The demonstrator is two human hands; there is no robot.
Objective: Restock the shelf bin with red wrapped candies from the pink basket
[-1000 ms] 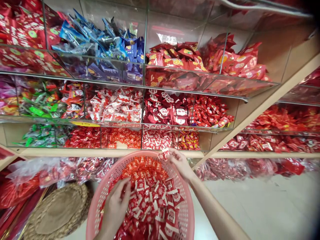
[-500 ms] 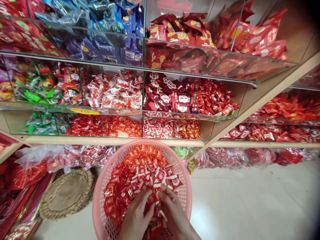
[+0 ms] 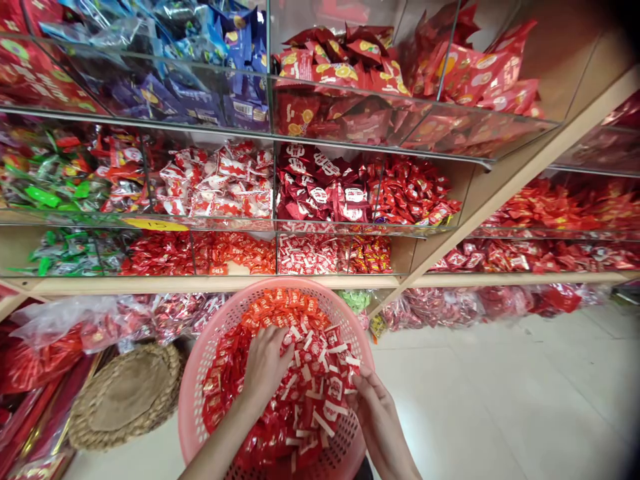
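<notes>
A pink plastic basket (image 3: pixel 200 373) full of small red and white wrapped candies (image 3: pixel 310 393) sits in front of me, low in the view. My left hand (image 3: pixel 265 363) lies on the candy heap near its middle, fingers curled into the wrappers. My right hand (image 3: pixel 373 407) is at the basket's right rim, fingers bent around a few wrappers at the edge of the pile. What either hand actually holds is hidden among the candies.
Glass-fronted shelf bins (image 3: pixel 280 220) hold red, white, green and blue candy packets above the basket. A woven straw lid or hat (image 3: pixel 125 393) lies at lower left beside bagged sweets (image 3: pixel 75 327). Pale tiled floor (image 3: pixel 500 400) spreads to the right.
A second ago my right hand was up at the basket's far rim with a candy. It came down into the pile beside the left, and now the hands have spread apart.
</notes>
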